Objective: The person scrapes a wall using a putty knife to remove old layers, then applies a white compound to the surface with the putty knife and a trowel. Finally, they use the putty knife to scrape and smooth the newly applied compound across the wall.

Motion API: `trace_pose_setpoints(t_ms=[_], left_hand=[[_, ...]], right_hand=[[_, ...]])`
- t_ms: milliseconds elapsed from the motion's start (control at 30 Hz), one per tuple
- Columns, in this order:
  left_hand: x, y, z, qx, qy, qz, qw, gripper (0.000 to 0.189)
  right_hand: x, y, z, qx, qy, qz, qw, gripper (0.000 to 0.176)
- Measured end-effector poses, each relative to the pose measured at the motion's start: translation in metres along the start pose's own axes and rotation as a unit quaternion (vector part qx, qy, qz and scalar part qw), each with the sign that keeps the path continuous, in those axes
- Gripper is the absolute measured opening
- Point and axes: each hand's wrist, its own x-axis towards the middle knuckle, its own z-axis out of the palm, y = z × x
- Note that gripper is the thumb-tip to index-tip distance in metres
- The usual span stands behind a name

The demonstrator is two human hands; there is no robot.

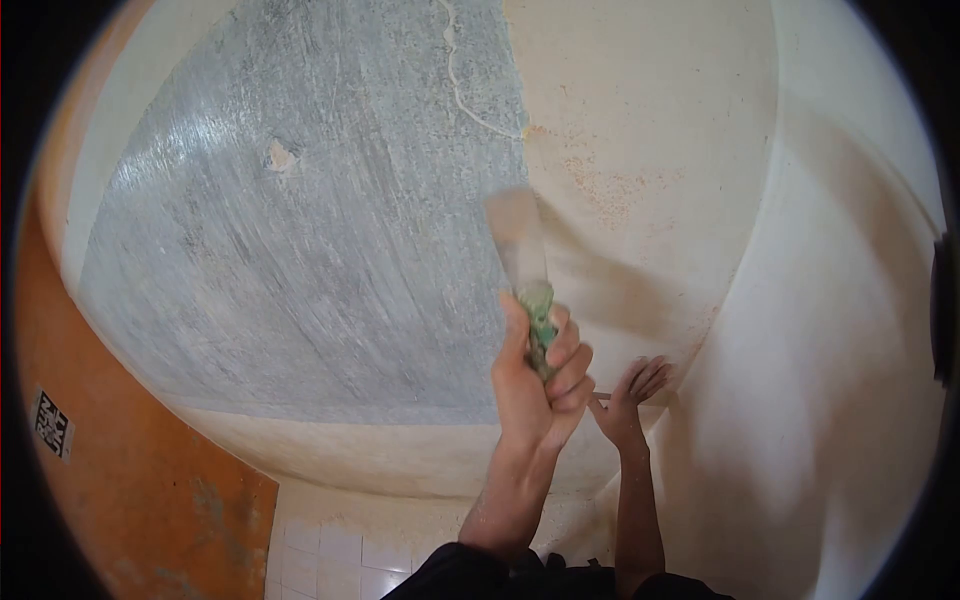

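My left hand (543, 375) is closed round the green handle of a putty knife (519, 245), its palm side toward me. The blade points up, slightly blurred, and overlaps the border between a streaked grey-blue patch (330, 220) and the cream wall surface (640, 120). Pale filler or plaster marks the blade near its tip. Lower right, my right hand (632, 395) rests against the wall near the corner, fingers stretched out and dusty, with no tool showing in it.
A wavy pale crack line (455, 75) runs down the top of the grey-blue patch, and a chipped spot (281, 156) lies left of it. An orange surface (140, 450) with a black-and-white sticker (52, 425) is at lower left. White tiles (335, 555) show below. Another wall (830, 330) adjoins at right.
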Motion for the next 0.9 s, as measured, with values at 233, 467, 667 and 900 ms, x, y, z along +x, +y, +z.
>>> trace_pose_setpoints(t_ms=[233, 467, 667, 900], left_hand=[[0.009, 0.008, 0.007, -0.011, -0.020, -0.003, 1.000, 0.052], [-0.003, 0.010, -0.001, -0.023, -0.023, -0.028, 0.999, 0.051], [-0.009, 0.004, -0.009, -0.046, -0.011, -0.033, 0.998, 0.052], [0.020, 0.026, 0.029, -0.006, -0.068, 0.000, 0.998, 0.050]], right_hand=[[0.003, -0.003, -0.001, 0.002, -0.002, 0.006, 1.000, 0.123], [0.001, 0.000, 0.001, 0.003, -0.003, -0.007, 1.000, 0.122], [0.003, 0.002, 0.000, -0.001, 0.002, -0.008, 1.000, 0.122], [0.005, -0.005, -0.001, -0.006, 0.013, -0.007, 1.000, 0.122]])
